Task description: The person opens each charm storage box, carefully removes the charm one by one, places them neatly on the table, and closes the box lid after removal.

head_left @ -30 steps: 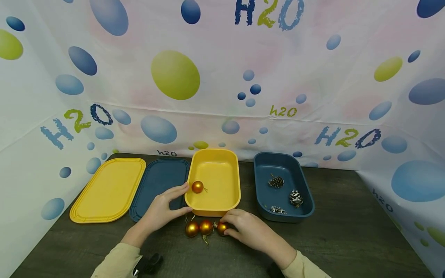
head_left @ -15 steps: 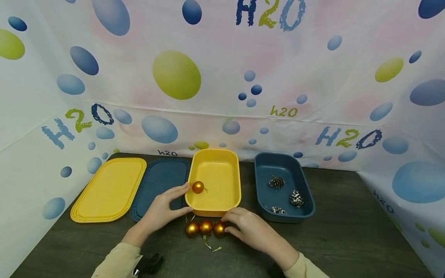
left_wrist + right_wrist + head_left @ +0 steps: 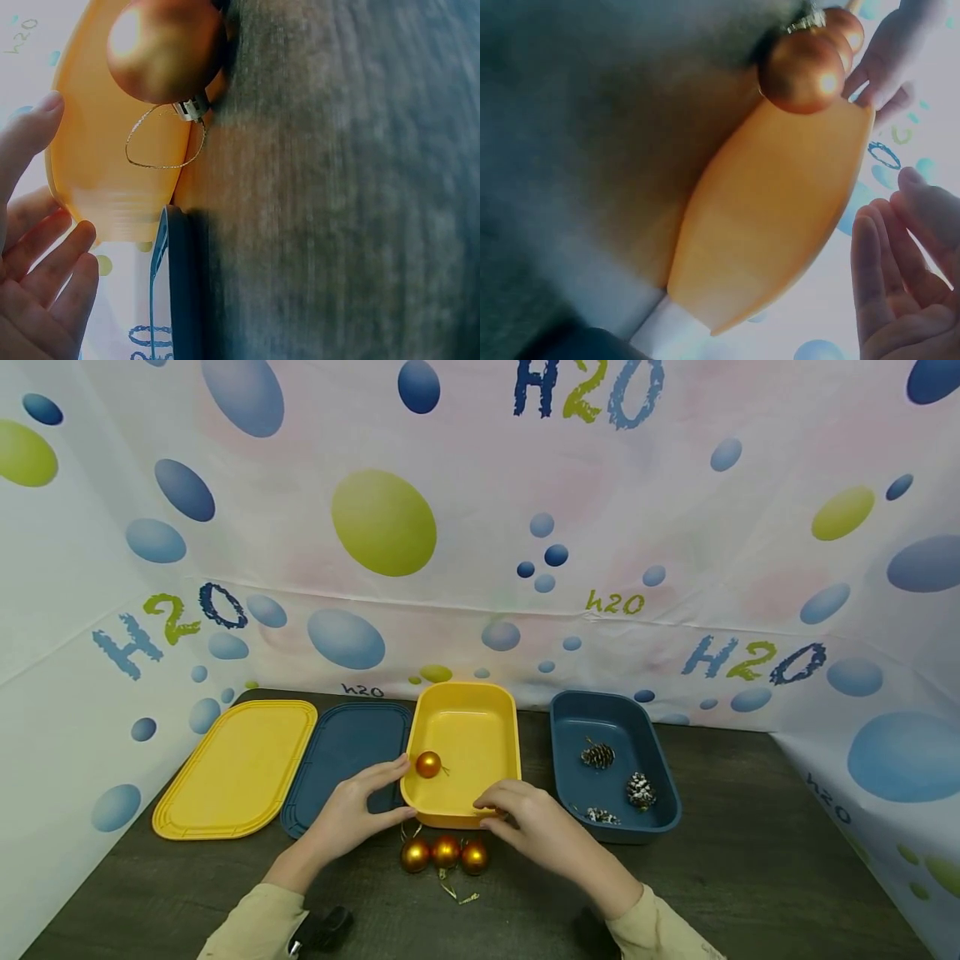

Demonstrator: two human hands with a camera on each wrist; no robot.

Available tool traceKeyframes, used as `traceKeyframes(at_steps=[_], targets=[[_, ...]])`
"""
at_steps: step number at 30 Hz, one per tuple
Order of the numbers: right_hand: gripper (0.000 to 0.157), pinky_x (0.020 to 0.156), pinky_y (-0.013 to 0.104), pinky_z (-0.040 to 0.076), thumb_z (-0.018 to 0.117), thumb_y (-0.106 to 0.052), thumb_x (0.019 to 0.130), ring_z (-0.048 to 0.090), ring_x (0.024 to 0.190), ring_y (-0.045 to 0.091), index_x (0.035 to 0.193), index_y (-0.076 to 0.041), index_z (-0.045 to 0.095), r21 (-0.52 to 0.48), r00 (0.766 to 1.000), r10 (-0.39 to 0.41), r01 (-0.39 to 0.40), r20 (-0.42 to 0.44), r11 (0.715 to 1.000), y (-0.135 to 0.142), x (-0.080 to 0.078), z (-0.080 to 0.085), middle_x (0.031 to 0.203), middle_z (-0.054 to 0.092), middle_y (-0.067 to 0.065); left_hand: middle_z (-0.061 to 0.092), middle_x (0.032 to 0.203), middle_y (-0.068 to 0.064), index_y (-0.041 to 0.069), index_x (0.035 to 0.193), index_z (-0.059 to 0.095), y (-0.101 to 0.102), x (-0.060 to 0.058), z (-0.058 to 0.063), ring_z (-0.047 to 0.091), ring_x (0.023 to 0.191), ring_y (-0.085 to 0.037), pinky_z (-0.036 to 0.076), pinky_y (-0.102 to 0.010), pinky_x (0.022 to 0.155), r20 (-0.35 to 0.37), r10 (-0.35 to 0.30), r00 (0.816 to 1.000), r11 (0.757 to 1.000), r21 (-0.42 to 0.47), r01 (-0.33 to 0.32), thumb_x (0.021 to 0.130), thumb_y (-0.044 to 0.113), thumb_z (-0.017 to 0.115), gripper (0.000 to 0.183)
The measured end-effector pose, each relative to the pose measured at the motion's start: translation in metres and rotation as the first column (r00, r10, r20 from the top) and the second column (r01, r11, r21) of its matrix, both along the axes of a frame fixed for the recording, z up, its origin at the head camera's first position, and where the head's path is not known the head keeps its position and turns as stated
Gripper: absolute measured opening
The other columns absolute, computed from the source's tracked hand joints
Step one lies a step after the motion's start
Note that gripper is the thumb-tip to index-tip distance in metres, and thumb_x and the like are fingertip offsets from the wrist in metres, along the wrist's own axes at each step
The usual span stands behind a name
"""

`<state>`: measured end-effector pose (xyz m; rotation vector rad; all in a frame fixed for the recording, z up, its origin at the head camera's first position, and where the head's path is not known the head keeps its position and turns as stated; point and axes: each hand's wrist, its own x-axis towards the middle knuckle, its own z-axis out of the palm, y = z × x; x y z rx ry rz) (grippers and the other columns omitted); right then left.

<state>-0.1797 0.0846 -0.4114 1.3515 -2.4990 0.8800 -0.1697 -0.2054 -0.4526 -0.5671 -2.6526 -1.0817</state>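
A yellow plastic container (image 3: 480, 760) stands in the middle of the head view with one orange-gold bauble (image 3: 428, 764) inside. The left hand (image 3: 352, 806) touches the container's front left corner, its fingers mostly straight, thumb at the front wall. Over the front right rim hovers the right hand (image 3: 536, 827), fingers loosely bent and nothing between them, as the right wrist view confirms. Three more baubles (image 3: 445, 852) lie in a row on the table before the container. A bauble with a gold string loop (image 3: 165, 49) looms large in the left wrist view.
To the right, a dark blue container (image 3: 607, 735) holds three pinecones, one of them this frosted pinecone (image 3: 641, 790). A yellow lid (image 3: 236, 768) and a dark blue lid (image 3: 352, 739) lie flat at the left. A patterned white cloth (image 3: 480, 527) hangs behind the table.
The right hand has let go of the rightmost bauble, now in line with the other two, and has risen to the container's front rim. The left hand stays put.
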Motion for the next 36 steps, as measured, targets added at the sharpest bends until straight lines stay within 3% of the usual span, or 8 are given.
traceKeyframes(at_steps=[9,18,28,36], targets=[[0.022,0.075,0.027,0.055,0.070,-0.009,0.088,0.064,0.093,0.021,0.108,-0.002,0.066,-0.030,0.993,-0.014,0.017,0.119,0.999,-0.020,-0.028,0.016,0.104,0.065,0.010,0.046,0.144,-0.002,0.010,0.136,0.054,0.000,0.000,0.001,0.045,0.128,-0.029,0.043,-0.050,0.097,0.004,-0.001,1.000,1.000,-0.007,0.001,0.079,0.041,0.076,0.068],[0.030,0.079,0.032,0.055,0.070,-0.006,0.087,0.064,0.095,0.027,0.114,0.004,0.062,-0.002,0.971,-0.077,0.080,0.225,0.997,-0.046,-0.057,0.010,0.111,0.062,0.016,0.046,0.143,-0.002,0.009,0.136,0.055,0.001,0.000,0.002,0.046,0.128,-0.029,0.044,-0.050,0.096,0.010,-0.006,1.000,1.000,-0.005,0.006,0.080,0.041,0.076,0.068],[0.035,0.081,0.032,0.054,0.074,-0.006,0.083,0.062,0.098,0.026,0.115,0.003,0.063,0.085,0.952,-0.110,0.089,0.286,0.992,-0.069,-0.071,-0.001,0.112,0.063,0.014,0.046,0.143,-0.003,0.009,0.136,0.055,0.001,0.000,0.003,0.046,0.127,-0.029,0.044,-0.051,0.096,0.014,-0.004,1.000,1.000,0.001,0.004,0.080,0.040,0.076,0.068],[0.045,0.086,0.033,0.052,0.075,-0.009,0.083,0.060,0.108,0.026,0.125,0.001,0.060,0.118,0.917,-0.125,0.086,0.379,0.989,-0.077,-0.077,-0.006,0.124,0.061,0.013,0.046,0.143,-0.002,0.010,0.136,0.054,0.001,0.000,0.003,0.046,0.127,-0.029,0.043,-0.051,0.096,0.019,0.004,1.000,1.000,0.001,-0.004,0.080,0.042,0.076,0.068]])
